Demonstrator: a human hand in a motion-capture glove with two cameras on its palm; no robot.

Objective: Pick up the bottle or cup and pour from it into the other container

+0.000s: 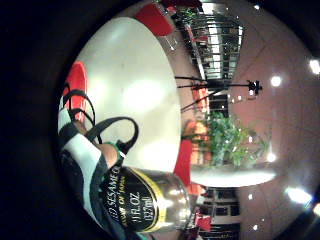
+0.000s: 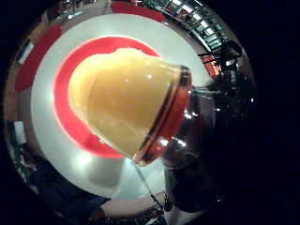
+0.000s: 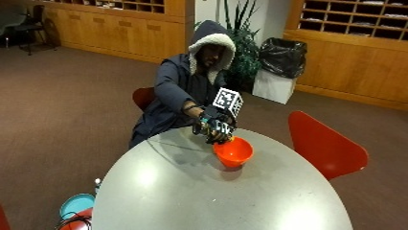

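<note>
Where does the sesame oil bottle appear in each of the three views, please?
Outside view: the bottle is in the gloved hand, tipped over the orange bowl.
Little finger side palm view: its black label shows beside the palm straps.
Thumb side palm view: its yellow cap hangs over the bowl.
Shared landmark: the round grey table.

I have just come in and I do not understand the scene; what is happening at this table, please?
A person sitting at a round white table holds a dark sesame oil bottle in the gloved right hand. The bottle is tipped, and its yellow cap points down over an orange bowl that stands on the table. The cap appears to be still on, and no liquid can be seen leaving the bottle. The thumb side palm view shows the cap directly above the bowl.
</note>
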